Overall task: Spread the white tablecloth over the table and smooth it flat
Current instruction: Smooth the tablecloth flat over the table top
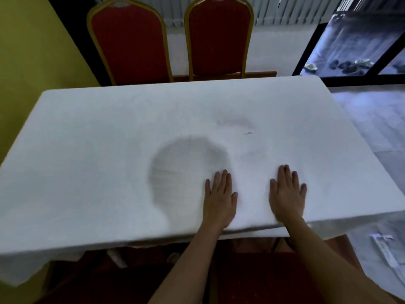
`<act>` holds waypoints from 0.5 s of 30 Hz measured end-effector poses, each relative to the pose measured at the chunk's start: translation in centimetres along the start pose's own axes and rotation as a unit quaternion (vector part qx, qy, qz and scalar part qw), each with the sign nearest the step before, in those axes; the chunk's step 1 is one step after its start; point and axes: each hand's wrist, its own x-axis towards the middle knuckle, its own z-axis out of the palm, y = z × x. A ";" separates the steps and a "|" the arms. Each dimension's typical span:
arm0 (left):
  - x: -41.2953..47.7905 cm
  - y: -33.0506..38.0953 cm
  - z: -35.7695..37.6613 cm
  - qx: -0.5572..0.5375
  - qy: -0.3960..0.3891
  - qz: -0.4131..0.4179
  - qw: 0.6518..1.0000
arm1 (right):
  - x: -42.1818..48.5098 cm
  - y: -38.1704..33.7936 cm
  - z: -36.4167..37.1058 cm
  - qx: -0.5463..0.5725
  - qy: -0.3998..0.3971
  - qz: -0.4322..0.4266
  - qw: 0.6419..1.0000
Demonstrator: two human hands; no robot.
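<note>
The white tablecloth (114,132) covers the whole tabletop and hangs over the near edge and the left corner. It lies mostly flat, with faint marks and soft creases near the middle right. My left hand (219,199) rests palm down on the cloth near the front edge, fingers straight and slightly apart. My right hand (287,194) lies flat in the same way a little to the right. Neither hand grips the cloth. A round shadow of a head falls on the cloth left of my left hand.
Two red chairs with gold frames, the left chair (129,40) and the right chair (219,36), stand at the far side of the table. A yellow wall (32,51) is on the left. A glass door (355,40) is at the back right. A red seat (263,277) sits below the near edge.
</note>
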 end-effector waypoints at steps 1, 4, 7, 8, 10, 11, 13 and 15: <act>-0.4 -0.7 0.0 0.011 -0.010 -0.003 1.000 | -0.1 0.3 0.0 -0.001 0.001 0.002 1.000; -1.5 -3.7 -0.6 0.014 -0.003 -0.040 0.999 | -0.2 0.4 -0.1 0.001 -0.002 0.001 1.000; -3.2 -7.9 -1.8 0.032 0.015 -0.088 0.995 | -0.4 0.3 -0.3 -0.001 -0.008 0.002 1.000; -4.1 -9.6 -2.3 0.032 0.026 -0.105 0.994 | -0.4 0.3 -0.2 -0.004 -0.010 0.003 1.000; -5.9 -13.5 -3.3 0.031 0.044 -0.150 0.987 | -0.4 -0.1 -0.2 -0.001 -0.017 0.015 1.000; -6.8 -15.5 -3.8 0.028 0.048 -0.172 0.984 | -0.4 -0.6 -0.3 0.004 -0.020 0.027 0.999; -8.8 -19.4 -4.9 0.018 0.056 -0.215 0.975 | -0.9 -2.0 -0.4 0.012 -0.024 0.060 0.998; -11.0 -23.5 -6.0 0.015 0.058 -0.256 0.965 | -1.7 -4.2 -0.1 0.011 -0.013 0.065 0.998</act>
